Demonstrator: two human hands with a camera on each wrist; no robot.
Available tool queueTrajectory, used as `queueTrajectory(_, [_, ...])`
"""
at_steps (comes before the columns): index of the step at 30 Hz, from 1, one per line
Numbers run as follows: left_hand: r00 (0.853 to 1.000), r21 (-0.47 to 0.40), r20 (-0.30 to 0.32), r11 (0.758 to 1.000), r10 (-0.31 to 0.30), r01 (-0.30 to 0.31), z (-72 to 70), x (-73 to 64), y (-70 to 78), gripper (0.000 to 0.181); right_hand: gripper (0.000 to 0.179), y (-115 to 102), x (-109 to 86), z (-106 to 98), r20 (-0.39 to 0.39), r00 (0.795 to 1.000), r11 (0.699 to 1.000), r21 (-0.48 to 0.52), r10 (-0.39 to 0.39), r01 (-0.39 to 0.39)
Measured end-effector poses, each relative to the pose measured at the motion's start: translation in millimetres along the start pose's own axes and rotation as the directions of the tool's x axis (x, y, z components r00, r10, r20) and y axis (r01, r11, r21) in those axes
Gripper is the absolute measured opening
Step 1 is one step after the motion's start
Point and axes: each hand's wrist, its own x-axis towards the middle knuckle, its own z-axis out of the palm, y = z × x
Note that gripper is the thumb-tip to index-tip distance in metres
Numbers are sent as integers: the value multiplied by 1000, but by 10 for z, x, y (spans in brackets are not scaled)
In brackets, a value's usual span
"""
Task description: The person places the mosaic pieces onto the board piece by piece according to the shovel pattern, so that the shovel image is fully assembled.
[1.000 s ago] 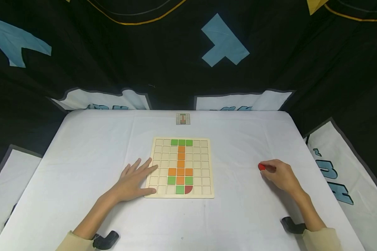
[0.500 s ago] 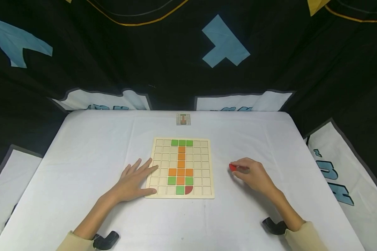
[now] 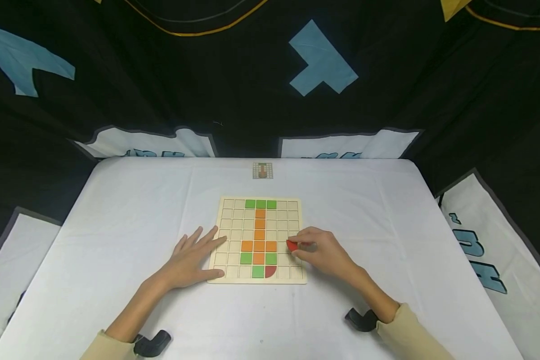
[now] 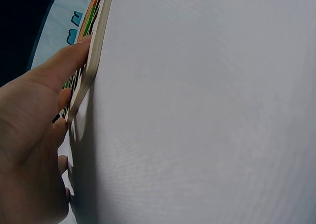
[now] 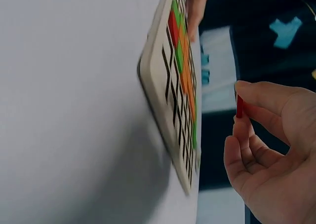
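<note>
A square wooden grid board point(image 3: 292, 215) lies on the table with green, orange and dark red tiles set in its cells. My left hand point(image 3: 186, 262) rests at the board's left edge, fingers spread, thumb point(image 4: 74, 61) on its near corner. Between thumb and fingers my right hand point(image 3: 324, 250) pinches a small red tile point(image 3: 291, 245), over the right part of the board. In the right wrist view that red tile point(image 5: 240, 106) is seen edge-on, raised off the board. A dark red rounded tile point(image 3: 270, 271) sits in the bottom row beside a green tile point(image 3: 258, 271).
A small pattern card point(image 3: 263, 170) lies behind the board near the table's far edge. White cloth covers the table point(image 3: 342, 200). Black fabric with blue shapes hangs behind it. A black wrist mount sits by each sleeve.
My right hand has moved left with the red tile, from the table's right side to over the board's right part. The left hand and the board have stayed in place.
</note>
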Motion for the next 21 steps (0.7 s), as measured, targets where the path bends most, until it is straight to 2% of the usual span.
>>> queueTrajectory(4, [1000,3,0,1000,2,-2,-2,-4,5,82,28,-100,81,173,42,999,1000,4,-25,25])
queueTrajectory(11, [1000,12,4,1000,1,-1,-6,-1,7,82,25,-255,173,495,117,993,999,42,-10,5])
queueTrajectory(21, [1000,2,-8,1000,12,-12,5,-1,7,82,23,-326,258,777,171,984,998,-24,-49,54])
